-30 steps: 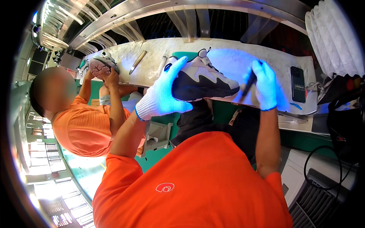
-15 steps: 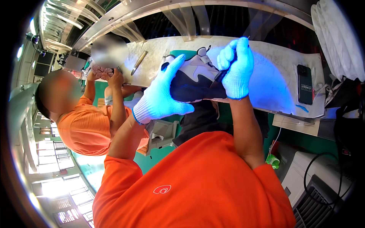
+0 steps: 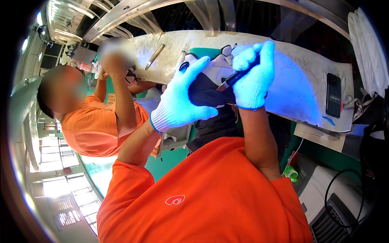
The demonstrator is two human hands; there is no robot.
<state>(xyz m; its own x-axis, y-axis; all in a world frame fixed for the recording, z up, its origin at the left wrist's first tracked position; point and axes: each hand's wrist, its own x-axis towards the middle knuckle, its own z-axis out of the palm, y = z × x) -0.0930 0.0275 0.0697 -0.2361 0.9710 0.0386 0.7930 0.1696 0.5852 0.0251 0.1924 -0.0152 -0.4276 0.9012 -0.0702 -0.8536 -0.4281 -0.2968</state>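
A dark sneaker point(image 3: 204, 83) with white-grey panels and a teal lining lies tilted at the front edge of the bench. My gloved left hand point(image 3: 180, 99) grips it from the left, its thumb and fingers spread around the side. In the fist of my gloved right hand point(image 3: 254, 77) is a slim tool with a black handle point(image 3: 236, 78) and a pointed brownish tip. That tip points down-left and is at the dark upper; whether it is a brush or a blade I cannot tell. Blue light falls on both gloves.
A phone point(image 3: 333, 95) and a small blue strip point(image 3: 328, 120) lie on the bench point(image 3: 293, 77) at the right. Farther left rests a pen-like tool point(image 3: 155, 56). A co-worker in orange point(image 3: 99, 125) sits at my left. Clear plastic strips point(image 3: 202, 16) hang behind the bench.
The tool in my right hand now shows clearly, its tip down at the sneaker's upper. The sneaker has tipped in my left hand. The co-worker's hands have risen.
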